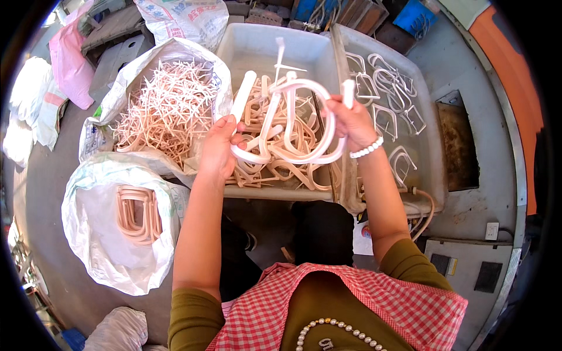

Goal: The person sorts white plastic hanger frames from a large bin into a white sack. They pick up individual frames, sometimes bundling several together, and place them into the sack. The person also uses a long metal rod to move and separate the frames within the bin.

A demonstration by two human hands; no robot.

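Note:
Between my hands hang pale pink curved plastic pieces (290, 158), bent into loops and joined to a thin sprue (280, 57) that sticks up. My left hand (225, 138) grips a straight arm of one piece at the left. On the other side, my right hand (351, 120) holds the rounded end of another, with a white bead bracelet (367, 148) on that wrist. Both hands are raised over a plastic tub (272, 37) in which more such curved pieces (252, 173) lie in a tangle.
Left of the tub, a woven sack (224, 87) holds a heap of thin plastic sprues (171, 105). Nearer me, a second sack (101, 263) contains stacked curved pieces (138, 215). At the right, another tub (421, 175) holds water and curved pieces (386, 123), with a hose (428, 197) at its near edge.

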